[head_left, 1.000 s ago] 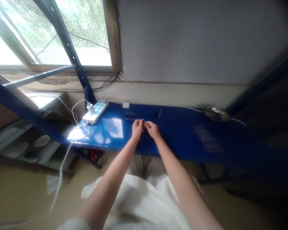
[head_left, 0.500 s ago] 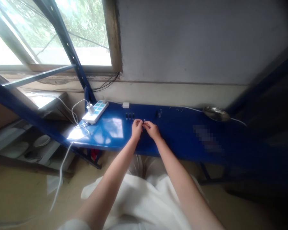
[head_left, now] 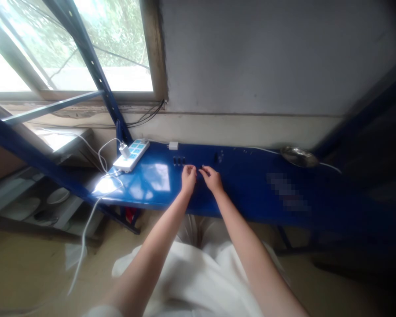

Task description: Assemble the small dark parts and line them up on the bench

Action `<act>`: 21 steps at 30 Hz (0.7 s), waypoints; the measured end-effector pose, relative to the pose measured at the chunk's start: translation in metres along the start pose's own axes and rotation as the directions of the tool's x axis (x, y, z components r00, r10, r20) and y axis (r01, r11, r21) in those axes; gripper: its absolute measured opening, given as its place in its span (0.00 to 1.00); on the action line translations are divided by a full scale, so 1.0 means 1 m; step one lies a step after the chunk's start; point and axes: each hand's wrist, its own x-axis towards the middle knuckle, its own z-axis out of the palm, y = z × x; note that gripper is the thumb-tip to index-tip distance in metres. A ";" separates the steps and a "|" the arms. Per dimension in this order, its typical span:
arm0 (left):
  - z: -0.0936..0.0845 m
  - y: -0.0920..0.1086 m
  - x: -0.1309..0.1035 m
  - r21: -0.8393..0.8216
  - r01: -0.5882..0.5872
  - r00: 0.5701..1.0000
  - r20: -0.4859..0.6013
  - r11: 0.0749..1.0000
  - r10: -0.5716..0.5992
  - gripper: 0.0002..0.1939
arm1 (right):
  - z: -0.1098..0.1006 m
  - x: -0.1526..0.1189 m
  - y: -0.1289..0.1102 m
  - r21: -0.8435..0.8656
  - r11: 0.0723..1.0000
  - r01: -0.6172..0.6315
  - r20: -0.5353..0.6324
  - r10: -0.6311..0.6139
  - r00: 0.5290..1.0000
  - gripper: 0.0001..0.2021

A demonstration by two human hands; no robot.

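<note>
Daylight fills a window (head_left: 119,48) at the upper left, beside a plain grey wall (head_left: 267,57), and throws bright patches on the left part of a long blue table (head_left: 244,185). On the table's left end lies a white power strip (head_left: 132,156), with a white plug (head_left: 124,150) in it and a white cable (head_left: 83,237) trailing down past the table's edge. A small white charger (head_left: 173,145) sits near the back edge.

Two bare hands are over the middle of the table, near each other but apart. The left hand (head_left: 188,178) has its thumb and fingers bunched at the tips; whether anything is pinched there cannot be told. The right hand (head_left: 211,179) has its thumb and forefinger nearly together on a small dark piece (head_left: 202,167), which shows at the fingertips.

Just beyond the left hand, three small dark blocks (head_left: 179,161) form a row, with gaps between. Beyond the right hand lies a dark bit (head_left: 215,157), with a few tiny clear bits (head_left: 221,156) just beside it. Tiny specks (head_left: 247,152) lie farther right. A shiny metal bowl (head_left: 299,157) sits at the back right, near a white cord (head_left: 330,167).
</note>
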 end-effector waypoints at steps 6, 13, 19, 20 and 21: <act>0.001 -0.003 0.001 0.049 0.017 1.000 -0.009 0.999 -0.017 0.06 | -0.006 0.005 0.003 -0.057 0.998 -0.026 -0.148 0.017 0.989 0.12; 0.002 -0.002 0.001 0.070 0.011 1.000 -0.002 0.998 -0.011 0.05 | -0.008 0.012 0.011 0.021 0.946 -0.322 -0.163 0.321 0.933 0.14; 0.003 -0.002 0.000 0.069 0.014 1.000 0.009 0.997 -0.015 0.05 | -0.026 0.029 0.021 -0.105 0.918 -0.381 -0.166 0.362 0.917 0.10; 0.003 -0.002 0.001 0.068 0.016 1.000 0.012 0.998 -0.017 0.05 | -0.031 0.032 0.023 -0.146 0.910 -0.387 -0.172 0.362 0.916 0.09; 0.003 -0.003 0.001 0.067 0.018 1.000 0.013 0.998 -0.019 0.05 | -0.035 0.035 0.027 -0.189 0.902 -0.389 -0.175 0.359 0.917 0.09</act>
